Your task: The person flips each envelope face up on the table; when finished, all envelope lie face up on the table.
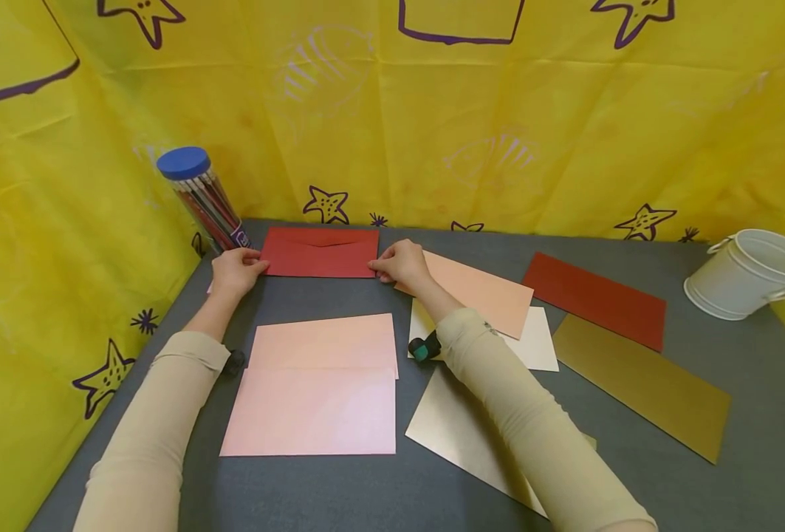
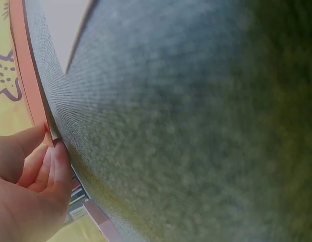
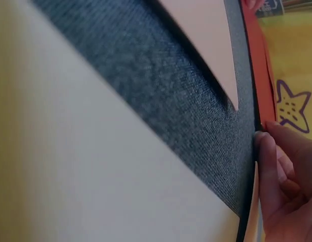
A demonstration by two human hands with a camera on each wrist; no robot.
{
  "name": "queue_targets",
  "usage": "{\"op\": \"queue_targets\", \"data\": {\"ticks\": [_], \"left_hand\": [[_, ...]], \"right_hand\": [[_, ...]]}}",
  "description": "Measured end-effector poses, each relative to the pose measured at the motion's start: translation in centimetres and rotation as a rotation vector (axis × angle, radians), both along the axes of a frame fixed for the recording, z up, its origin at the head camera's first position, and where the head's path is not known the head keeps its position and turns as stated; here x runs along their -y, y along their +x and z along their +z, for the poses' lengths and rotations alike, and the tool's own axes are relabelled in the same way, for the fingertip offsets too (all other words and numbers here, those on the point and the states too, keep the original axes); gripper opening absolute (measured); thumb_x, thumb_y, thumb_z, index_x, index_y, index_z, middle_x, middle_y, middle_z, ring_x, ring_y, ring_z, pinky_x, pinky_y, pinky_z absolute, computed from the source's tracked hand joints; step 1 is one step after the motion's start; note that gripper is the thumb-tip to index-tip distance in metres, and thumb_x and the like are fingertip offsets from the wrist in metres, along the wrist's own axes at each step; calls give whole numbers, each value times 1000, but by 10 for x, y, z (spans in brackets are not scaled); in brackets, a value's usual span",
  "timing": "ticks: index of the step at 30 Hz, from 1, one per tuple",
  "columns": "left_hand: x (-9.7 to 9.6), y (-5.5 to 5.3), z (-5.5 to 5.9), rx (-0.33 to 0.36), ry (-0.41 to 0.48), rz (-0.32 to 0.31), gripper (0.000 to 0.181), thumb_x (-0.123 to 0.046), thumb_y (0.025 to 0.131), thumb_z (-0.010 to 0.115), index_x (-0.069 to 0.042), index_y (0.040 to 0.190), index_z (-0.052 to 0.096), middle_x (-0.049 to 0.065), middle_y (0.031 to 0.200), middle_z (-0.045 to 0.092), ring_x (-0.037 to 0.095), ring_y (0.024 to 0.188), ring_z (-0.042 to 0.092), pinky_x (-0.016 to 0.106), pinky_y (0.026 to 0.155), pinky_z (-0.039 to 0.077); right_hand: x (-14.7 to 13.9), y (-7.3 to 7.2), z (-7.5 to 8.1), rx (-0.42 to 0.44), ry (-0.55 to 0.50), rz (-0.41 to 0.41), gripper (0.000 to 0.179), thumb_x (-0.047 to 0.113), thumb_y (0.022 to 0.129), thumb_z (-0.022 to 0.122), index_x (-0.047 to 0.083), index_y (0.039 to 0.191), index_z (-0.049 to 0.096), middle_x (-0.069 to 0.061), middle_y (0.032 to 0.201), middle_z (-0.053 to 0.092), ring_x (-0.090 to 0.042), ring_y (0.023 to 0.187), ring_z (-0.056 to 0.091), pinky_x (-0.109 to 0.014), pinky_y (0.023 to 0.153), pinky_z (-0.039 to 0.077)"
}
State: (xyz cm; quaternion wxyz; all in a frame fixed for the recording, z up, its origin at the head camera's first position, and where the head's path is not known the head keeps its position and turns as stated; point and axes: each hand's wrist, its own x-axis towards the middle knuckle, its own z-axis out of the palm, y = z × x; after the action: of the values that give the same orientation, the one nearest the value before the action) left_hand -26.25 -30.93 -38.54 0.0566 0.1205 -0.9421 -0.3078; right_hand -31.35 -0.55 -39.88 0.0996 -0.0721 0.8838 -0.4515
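A red envelope with a slightly raised flap lies at the back of the table. My left hand pinches its left edge between thumb and fingers, and the left wrist view shows the pinched corner of the envelope. At the opposite edge, my right hand pinches the near right corner; thumb and finger meet on the envelope in the right wrist view. Two overlapping pink envelopes lie between my forearms. A peach envelope lies beside my right hand, partly covering a white one.
A tube of pencils with a blue lid stands behind my left hand. Under my right forearm lies a pale gold envelope. To the right are a dark red envelope, a gold envelope and a white bucket. Yellow cloth hangs behind.
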Motion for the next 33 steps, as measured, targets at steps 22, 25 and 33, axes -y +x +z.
{"op": "queue_targets", "data": {"ticks": [22, 25, 33], "left_hand": [[-5, -2, 1, -86, -192, -115, 28, -11, 94, 62, 12, 110, 63, 30, 103, 64, 48, 98, 58, 56, 88, 45], [-6, -3, 1, -95, -200, -129, 24, -8, 93, 63, 11, 108, 65, 30, 103, 64, 49, 99, 57, 57, 88, 44], [-4, -3, -1, -63, -217, -169, 23, -6, 95, 59, 10, 111, 63, 31, 108, 59, 48, 104, 54, 57, 94, 42]], "right_hand": [[8, -1, -4, -50, 114, -32, 22, 28, 85, 78, 8, 79, 74, -3, 60, 66, -10, 49, 62, -19, 47, 47], [8, 1, -4, -62, 118, -24, 21, 27, 85, 77, 7, 80, 73, -4, 60, 66, -11, 49, 62, -20, 48, 48], [5, 7, 1, -83, 107, 26, 18, 24, 88, 75, 6, 83, 72, -5, 63, 66, -12, 52, 63, -22, 48, 48]]}}
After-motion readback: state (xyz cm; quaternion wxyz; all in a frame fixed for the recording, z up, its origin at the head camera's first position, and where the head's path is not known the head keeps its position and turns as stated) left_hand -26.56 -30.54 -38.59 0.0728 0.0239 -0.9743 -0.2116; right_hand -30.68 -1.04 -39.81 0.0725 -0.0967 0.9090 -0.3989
